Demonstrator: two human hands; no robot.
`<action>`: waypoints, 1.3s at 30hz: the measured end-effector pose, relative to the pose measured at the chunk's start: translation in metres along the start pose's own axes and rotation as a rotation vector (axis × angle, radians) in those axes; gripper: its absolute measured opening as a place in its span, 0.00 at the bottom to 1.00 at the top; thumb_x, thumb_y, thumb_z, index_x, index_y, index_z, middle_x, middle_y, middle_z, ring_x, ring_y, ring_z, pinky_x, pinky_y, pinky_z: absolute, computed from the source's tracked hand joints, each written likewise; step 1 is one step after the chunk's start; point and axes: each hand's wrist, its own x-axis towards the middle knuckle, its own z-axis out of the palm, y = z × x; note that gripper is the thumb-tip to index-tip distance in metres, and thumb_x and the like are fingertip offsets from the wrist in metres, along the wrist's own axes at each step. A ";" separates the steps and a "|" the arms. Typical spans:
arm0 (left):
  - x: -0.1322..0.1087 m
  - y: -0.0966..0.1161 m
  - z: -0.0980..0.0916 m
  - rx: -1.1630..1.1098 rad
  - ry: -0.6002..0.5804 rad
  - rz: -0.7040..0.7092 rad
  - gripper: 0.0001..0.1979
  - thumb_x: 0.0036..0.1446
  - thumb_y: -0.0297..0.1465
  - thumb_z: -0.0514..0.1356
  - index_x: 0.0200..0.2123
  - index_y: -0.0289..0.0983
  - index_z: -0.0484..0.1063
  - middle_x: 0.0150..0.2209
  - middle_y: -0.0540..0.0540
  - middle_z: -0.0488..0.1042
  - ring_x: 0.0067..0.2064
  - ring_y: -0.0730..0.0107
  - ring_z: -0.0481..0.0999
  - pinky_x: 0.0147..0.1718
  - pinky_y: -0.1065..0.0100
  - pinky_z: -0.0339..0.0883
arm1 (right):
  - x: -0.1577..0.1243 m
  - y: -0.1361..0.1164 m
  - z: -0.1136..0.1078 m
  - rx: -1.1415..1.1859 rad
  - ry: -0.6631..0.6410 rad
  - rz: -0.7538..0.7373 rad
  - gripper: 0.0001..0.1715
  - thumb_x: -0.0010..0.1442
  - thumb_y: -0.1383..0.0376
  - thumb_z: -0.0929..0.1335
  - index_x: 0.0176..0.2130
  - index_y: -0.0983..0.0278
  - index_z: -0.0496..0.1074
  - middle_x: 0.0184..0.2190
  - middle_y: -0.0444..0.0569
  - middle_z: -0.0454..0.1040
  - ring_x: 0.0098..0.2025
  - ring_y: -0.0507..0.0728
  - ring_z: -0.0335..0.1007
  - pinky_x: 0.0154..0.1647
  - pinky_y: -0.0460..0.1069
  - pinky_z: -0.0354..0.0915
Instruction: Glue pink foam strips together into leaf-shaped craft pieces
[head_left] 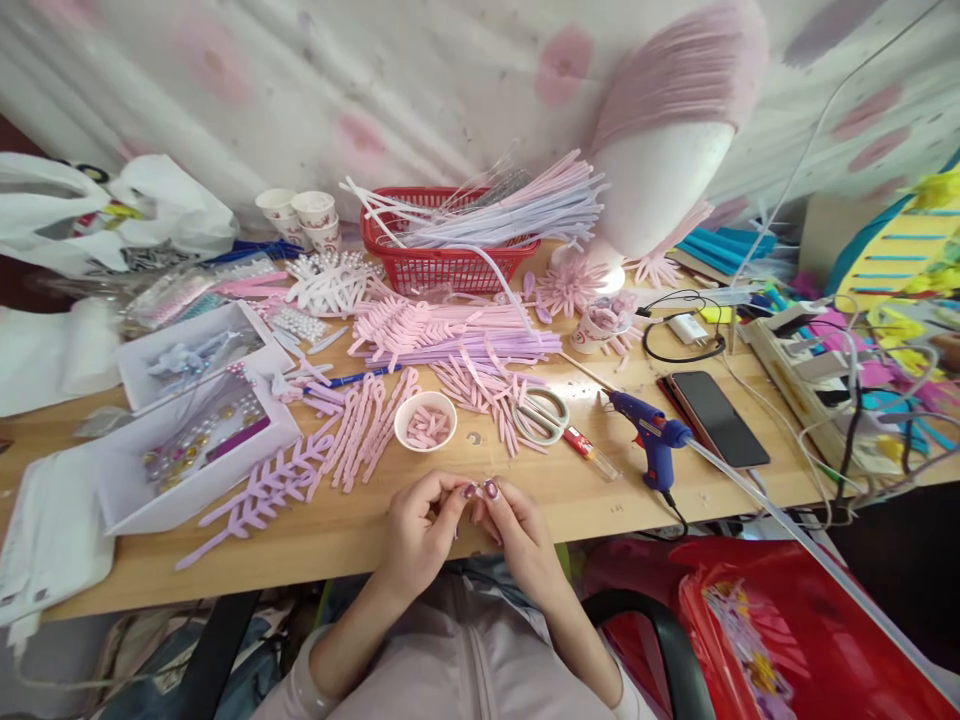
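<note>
My left hand (425,522) and my right hand (517,530) meet at the table's front edge, thumbs and fingertips pinched close together. Whatever is between the fingers is too small and covered to name; a pale speck shows at the tips. Just beyond them stands a paper cup (425,421) holding short pink pieces of pipe cleaner. Left of the cup lie twisted pink pipe cleaners (367,430) and a purple leaf-shaped branch of pipe cleaner (262,487). Scissors (541,415) and a red lighter (577,442) rest to the right, near more cut pink pieces (487,395).
A blue glue gun (652,435) with its long glue stick reaches over the right edge, beside a phone (718,418) and a power strip (817,385). White boxes (124,500) of beads stand left. Behind are a red basket (450,268) of pipe cleaners and a white head form (660,180).
</note>
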 end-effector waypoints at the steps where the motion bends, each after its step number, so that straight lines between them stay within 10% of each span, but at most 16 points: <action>1: 0.000 0.000 0.000 0.004 -0.005 -0.002 0.11 0.60 0.35 0.57 0.29 0.36 0.74 0.20 0.52 0.73 0.19 0.76 0.66 0.19 0.75 0.60 | 0.000 0.000 -0.001 -0.031 0.009 -0.016 0.25 0.67 0.52 0.59 0.24 0.63 0.62 0.19 0.39 0.56 0.23 0.50 0.51 0.26 0.46 0.51; 39: 0.008 0.009 -0.001 -0.242 -0.207 -0.216 0.17 0.57 0.43 0.59 0.25 0.36 0.68 0.17 0.56 0.62 0.17 0.79 0.58 0.17 0.76 0.52 | 0.000 -0.003 -0.019 -0.102 -0.091 -0.046 0.22 0.66 0.54 0.61 0.25 0.63 0.62 0.21 0.40 0.58 0.25 0.51 0.53 0.27 0.46 0.52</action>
